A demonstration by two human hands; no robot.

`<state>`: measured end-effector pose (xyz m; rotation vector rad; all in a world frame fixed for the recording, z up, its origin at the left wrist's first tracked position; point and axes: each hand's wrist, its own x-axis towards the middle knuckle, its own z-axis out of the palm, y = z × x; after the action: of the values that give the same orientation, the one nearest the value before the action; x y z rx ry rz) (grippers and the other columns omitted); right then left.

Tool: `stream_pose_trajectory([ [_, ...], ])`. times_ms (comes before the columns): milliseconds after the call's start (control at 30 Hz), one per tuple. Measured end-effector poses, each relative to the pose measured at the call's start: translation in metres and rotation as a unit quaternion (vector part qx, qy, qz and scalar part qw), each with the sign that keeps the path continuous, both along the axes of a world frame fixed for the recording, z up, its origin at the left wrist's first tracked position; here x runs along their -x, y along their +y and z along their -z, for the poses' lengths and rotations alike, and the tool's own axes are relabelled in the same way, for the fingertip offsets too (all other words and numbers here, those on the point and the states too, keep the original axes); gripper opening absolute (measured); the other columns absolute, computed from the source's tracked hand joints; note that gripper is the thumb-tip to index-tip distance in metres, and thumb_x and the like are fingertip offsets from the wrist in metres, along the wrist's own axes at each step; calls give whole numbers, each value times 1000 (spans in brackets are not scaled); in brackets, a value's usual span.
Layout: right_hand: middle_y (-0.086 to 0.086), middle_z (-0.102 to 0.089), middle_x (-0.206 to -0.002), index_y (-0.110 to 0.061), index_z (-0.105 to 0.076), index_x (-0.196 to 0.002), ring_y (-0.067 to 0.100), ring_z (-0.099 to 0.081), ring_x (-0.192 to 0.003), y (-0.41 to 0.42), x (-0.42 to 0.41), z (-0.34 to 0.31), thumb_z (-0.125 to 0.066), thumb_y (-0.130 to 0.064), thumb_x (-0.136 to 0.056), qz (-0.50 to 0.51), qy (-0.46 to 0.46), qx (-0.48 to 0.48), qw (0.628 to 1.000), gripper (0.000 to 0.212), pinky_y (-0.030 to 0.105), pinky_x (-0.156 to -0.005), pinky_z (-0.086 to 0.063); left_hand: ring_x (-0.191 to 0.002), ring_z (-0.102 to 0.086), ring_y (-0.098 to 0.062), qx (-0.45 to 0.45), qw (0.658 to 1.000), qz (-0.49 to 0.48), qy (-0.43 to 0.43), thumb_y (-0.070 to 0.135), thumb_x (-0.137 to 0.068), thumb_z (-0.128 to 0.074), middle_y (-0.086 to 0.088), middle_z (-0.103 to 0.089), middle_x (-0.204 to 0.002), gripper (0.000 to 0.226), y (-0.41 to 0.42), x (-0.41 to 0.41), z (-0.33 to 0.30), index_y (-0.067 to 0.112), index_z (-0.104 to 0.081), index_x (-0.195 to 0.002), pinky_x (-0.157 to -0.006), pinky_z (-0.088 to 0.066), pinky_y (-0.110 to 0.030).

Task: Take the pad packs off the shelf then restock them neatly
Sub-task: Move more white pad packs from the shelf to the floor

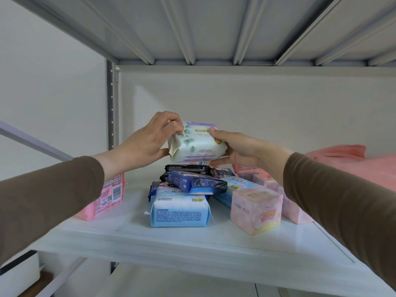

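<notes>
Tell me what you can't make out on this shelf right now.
- Pink pack, head view: left sleeve covers most of it.
- Pink packs at right: right forearm hides them.
- Dark packs: partly hidden under the white pack both hands hold.
- Small print: too small.

View: single head-worn wide-angle camera.
Facing: forward, level with the white shelf (192, 249), underside of the upper shelf (214, 28) overhead.
Nearness: close, within arm's reach.
Shared coverage: one view only.
</notes>
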<state>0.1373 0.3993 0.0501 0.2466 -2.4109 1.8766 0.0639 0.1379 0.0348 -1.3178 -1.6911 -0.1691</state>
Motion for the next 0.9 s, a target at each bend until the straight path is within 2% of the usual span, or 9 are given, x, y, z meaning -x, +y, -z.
stream_pose_trajectory([
  [100,12,-65,-126,-14,-54,-135,28,-64,-115,0,2,1,-58,-39,-97,-30,6,17,999,45,49,-100,-52,-115,-45,-30,-8,1000,1,24,4,-77,-65,-11,-39,-131,49,-2,4,2,14,-41,-118,-71,-53,-40],
  [300,8,-67,-128,-13,-56,-134,26,-63,-120,0,9,3,-67,-29,-92,-31,50,29,998,46,43,-98,-54,-130,-41,-30,-25,999,-21,-32,0,-77,-74,-11,-30,-146,65,-9,13,4,12,-36,-129,-87,-50,-35],
  [433,9,-69,-125,-10,-54,-134,24,-65,-116,-3,14,6,-69,-24,-89,-30,66,35,997,50,41,-97,-55,-134,-38,-23,-59,995,-18,-74,-21,-76,-46,-8,-33,-146,67,-12,18,4,13,-37,-133,-102,-40,-30],
  [533,10,-69,-123,-8,-51,-135,23,-69,-107,-7,18,5,-73,-22,-84,-15,86,21,996,57,33,-81,-59,-128,-44,-13,-120,967,19,-224,-12,-88,-35,-1,-44,-138,53,-10,14,0,17,-38,-132,-110,-38,-32],
  [600,9,-69,-122,-10,-52,-133,20,-70,-101,-14,18,3,-73,-18,-87,-11,106,-7,994,51,26,-71,-57,-124,-50,-12,-142,935,44,-323,11,-102,-38,2,-49,-134,34,-2,7,-7,23,-38,-133,-103,-43,-33],
  [633,9,-69,-121,-11,-53,-131,20,-70,-101,-17,19,1,-73,-16,-88,-9,119,-24,993,48,26,-72,-58,-121,-52,-12,-135,920,41,-366,29,-104,-43,4,-51,-133,33,2,4,-12,27,-36,-137,-97,-45,-31],
  [700,9,-70,-120,-12,-55,-131,23,-69,-105,-25,19,-4,-73,-15,-88,-9,154,-61,986,47,32,-84,-59,-112,-57,-11,-97,901,9,-422,57,-92,-56,8,-52,-130,66,10,-2,-23,34,-28,-147,-84,-49,-26],
  [767,10,-69,-122,-13,-56,-134,22,-68,-108,-33,18,-9,-72,-13,-89,-14,191,-73,979,47,35,-94,-56,-104,-59,-8,-81,894,-6,-440,56,-81,-70,7,-54,-126,89,17,-5,-32,37,-20,-152,-77,-49,-21],
  [900,1,-43,-151,-19,-32,-154,19,-51,-131,-37,21,-17,-72,-25,-89,16,221,29,975,76,39,-113,-41,-100,-63,-11,-172,841,62,-509,41,-79,-79,-1,-58,-115,96,18,1,-37,39,-18,-153,-79,-51,-21],
])
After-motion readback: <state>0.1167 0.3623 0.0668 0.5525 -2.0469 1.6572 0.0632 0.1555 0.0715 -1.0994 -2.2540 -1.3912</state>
